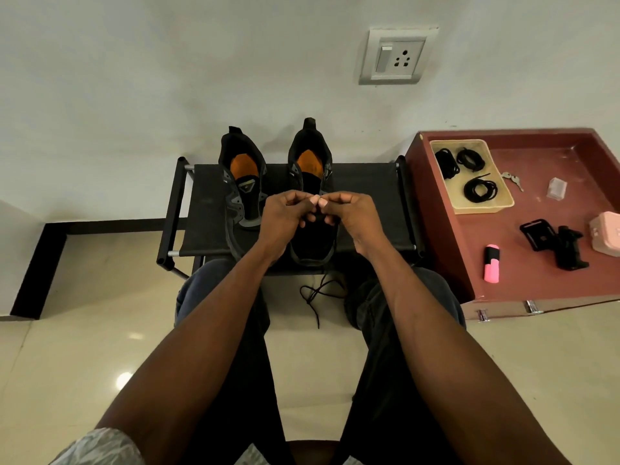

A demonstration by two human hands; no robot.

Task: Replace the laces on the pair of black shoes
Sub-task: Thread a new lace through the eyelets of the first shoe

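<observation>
Loose black lace (315,297) is dangling off the rack's (365,203) near edge, btwn the knees. Above it, left hand (285,213) & right hand (352,213) are both pinching lace over the right shoe (312,182). Left shoe (240,182) is sitting beside it w/ orange insole showing, laceless. Right of rack, tray (483,206) is holding three black lace coils.

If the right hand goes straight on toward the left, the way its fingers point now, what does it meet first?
Most likely the left hand: the right hand has its fingertips almost against it, above the right shoe. Whether they already touch is unclear.
</observation>
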